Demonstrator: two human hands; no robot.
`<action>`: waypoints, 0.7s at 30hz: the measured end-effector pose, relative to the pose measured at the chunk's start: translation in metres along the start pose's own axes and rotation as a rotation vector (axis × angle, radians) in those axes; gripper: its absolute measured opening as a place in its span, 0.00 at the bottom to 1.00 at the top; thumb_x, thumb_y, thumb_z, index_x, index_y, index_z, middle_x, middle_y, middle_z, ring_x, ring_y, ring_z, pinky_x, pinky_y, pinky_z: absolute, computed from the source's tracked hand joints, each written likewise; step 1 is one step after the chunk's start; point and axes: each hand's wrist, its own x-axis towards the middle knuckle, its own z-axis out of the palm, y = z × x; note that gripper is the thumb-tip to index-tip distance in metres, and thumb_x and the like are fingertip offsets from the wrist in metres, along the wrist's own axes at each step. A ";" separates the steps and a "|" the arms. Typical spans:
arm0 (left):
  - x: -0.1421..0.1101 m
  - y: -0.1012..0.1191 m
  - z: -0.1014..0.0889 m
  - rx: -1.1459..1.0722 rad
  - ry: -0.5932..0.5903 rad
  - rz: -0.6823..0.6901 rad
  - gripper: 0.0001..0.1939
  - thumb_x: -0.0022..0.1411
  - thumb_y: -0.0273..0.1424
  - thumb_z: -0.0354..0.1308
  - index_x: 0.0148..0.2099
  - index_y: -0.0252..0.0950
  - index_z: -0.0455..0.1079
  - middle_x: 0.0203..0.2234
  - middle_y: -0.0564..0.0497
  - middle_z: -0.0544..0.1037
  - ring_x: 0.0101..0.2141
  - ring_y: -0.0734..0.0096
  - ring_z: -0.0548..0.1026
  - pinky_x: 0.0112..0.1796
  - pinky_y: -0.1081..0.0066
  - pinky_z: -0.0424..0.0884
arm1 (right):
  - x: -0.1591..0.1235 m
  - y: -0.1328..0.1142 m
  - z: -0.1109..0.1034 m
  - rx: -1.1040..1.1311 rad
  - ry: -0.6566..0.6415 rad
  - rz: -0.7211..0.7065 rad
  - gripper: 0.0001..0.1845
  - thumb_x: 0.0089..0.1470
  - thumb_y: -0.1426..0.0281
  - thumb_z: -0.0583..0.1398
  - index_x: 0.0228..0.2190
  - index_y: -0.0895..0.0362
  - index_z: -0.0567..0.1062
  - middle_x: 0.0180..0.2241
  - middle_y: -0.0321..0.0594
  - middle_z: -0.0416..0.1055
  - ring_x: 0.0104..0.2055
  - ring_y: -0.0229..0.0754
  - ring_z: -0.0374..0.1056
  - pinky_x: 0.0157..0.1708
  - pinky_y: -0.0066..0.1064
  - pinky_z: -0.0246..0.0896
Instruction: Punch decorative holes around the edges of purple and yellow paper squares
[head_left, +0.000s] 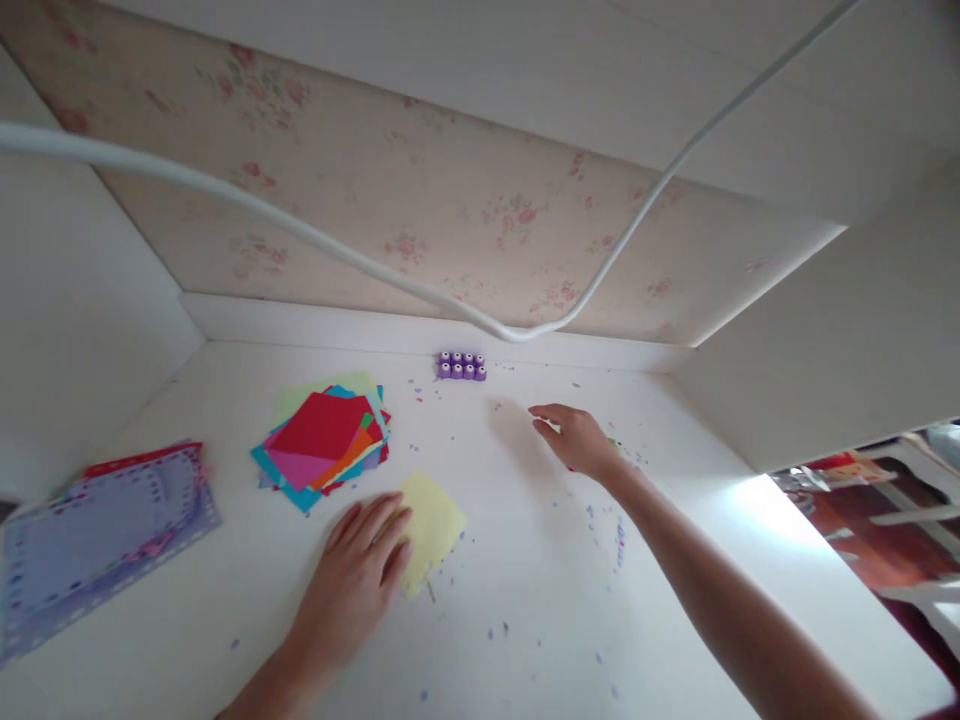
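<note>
My left hand [360,560] lies flat with its fingers stretched out, the fingertips on the left edge of a pale yellow paper square [433,522]. My right hand [574,438] hovers over the white tabletop, thumb and fingers apart, and nothing shows between them. Behind that hand something green [615,443] peeks out, mostly hidden. Two short rows of small purple paper punches [462,367] with white and black tops stand by the back wall, left of and beyond my right hand. A fanned stack of coloured paper [322,425] in red, pink, orange and blue lies beyond my left hand.
Lilac sheets [97,540] with punched borders lie at the far left. Tiny paper bits [621,540] are scattered over the tabletop [525,640]. A white cable [360,262] hangs across the view above the table. White side panels and a flowered wall [517,215] enclose the space.
</note>
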 end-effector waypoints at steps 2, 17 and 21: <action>0.000 0.002 -0.002 0.002 -0.012 -0.006 0.15 0.67 0.30 0.51 0.54 0.40 0.69 0.54 0.46 0.73 0.55 0.60 0.70 0.57 0.51 0.64 | 0.021 -0.013 0.016 0.031 -0.027 -0.041 0.18 0.61 0.69 0.54 0.51 0.51 0.75 0.52 0.40 0.73 0.52 0.47 0.71 0.55 0.40 0.64; -0.004 0.002 -0.007 -0.072 0.022 -0.053 0.15 0.65 0.29 0.53 0.53 0.39 0.69 0.53 0.45 0.72 0.55 0.59 0.69 0.58 0.52 0.63 | 0.104 -0.043 0.070 -0.019 -0.026 -0.024 0.17 0.61 0.73 0.54 0.50 0.57 0.75 0.52 0.49 0.71 0.54 0.47 0.68 0.56 0.35 0.58; -0.006 0.002 -0.003 -0.081 0.037 -0.078 0.16 0.64 0.30 0.54 0.54 0.39 0.69 0.53 0.44 0.71 0.55 0.58 0.68 0.58 0.52 0.63 | 0.083 -0.050 0.067 0.003 -0.021 -0.038 0.14 0.61 0.70 0.56 0.44 0.58 0.79 0.44 0.48 0.74 0.45 0.45 0.72 0.51 0.34 0.62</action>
